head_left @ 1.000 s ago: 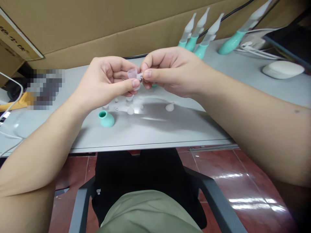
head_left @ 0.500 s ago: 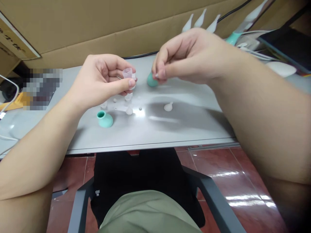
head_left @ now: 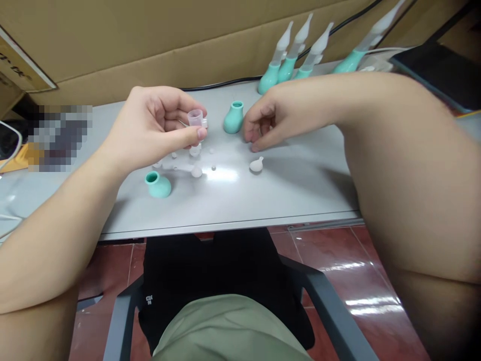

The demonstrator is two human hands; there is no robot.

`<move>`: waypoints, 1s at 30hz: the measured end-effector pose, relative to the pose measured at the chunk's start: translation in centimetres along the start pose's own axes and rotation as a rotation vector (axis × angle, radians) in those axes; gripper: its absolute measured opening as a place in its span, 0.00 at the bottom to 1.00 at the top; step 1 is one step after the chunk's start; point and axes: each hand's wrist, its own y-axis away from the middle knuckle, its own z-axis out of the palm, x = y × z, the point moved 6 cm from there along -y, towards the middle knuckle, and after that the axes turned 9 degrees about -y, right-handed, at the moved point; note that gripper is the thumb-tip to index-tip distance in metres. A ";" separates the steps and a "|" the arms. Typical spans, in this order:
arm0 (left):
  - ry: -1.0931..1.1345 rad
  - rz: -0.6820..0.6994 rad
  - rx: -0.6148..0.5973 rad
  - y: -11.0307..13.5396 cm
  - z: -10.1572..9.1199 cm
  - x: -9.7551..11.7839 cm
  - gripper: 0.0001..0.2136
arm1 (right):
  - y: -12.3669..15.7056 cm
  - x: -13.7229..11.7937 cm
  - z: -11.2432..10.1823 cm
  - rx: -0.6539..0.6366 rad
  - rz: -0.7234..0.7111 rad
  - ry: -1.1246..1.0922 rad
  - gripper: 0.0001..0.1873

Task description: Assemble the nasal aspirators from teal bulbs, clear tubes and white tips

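Note:
My left hand (head_left: 154, 125) is raised over the grey table (head_left: 233, 200), pinching a small clear plastic cup-shaped part (head_left: 196, 119) between thumb and fingers. My right hand (head_left: 268, 123) rests low on the table with fingers curled, beside an upright teal rubber bulb (head_left: 233, 118); what its fingertips hold, if anything, is hidden. A small translucent teardrop-shaped piece (head_left: 256, 164) lies just below that hand. Several tiny clear parts (head_left: 195, 168) are scattered under my left hand. A second teal bulb (head_left: 158, 184) lies on its side nearer to me.
Three assembled teal-and-clear aspirators (head_left: 291, 55) lean against the cardboard wall (head_left: 150, 45) at the back, with another one (head_left: 361, 45) further right. A black cable (head_left: 221, 84) runs along the wall. The table's front edge (head_left: 233, 226) is above my lap and chair.
My right hand drew away from the clear part, rose, then came down onto the table beside the upright teal bulb. My left hand kept the clear part almost still.

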 end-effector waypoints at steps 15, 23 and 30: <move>-0.082 0.054 0.066 0.5 -0.1 0.1 0.24 | 0.5 -7.3 4.1 0.402 -0.423 -0.594 0.14; -0.099 0.035 0.067 0.6 -0.2 0.0 0.34 | 1.1 -6.2 2.1 0.321 -0.310 -0.470 0.05; -0.243 0.103 0.043 0.3 -0.4 -0.6 0.21 | 0.5 -4.3 0.7 0.141 -0.196 -0.034 0.09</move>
